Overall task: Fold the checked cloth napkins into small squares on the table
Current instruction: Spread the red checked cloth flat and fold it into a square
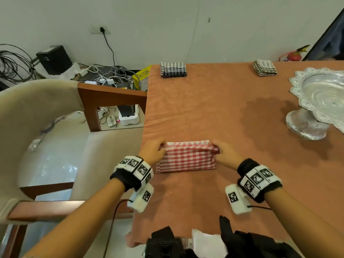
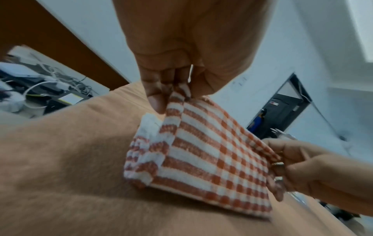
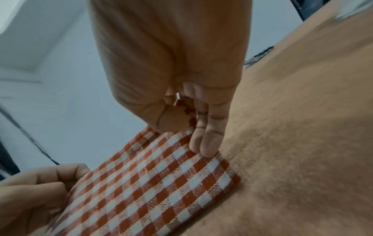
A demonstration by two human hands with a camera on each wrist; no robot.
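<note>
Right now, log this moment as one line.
red napkin half-folded | left hand pinches far-left corner | right hand pinches far-right corner

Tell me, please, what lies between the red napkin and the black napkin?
Only bare tablecloth lies between the red napkin and the black napkin, as the head view shows.

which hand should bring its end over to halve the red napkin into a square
Probably the left hand: it pinches its end of the red checked napkin lifted, while the right hand has fingertips pressing down, suiting it as anchor.
</note>
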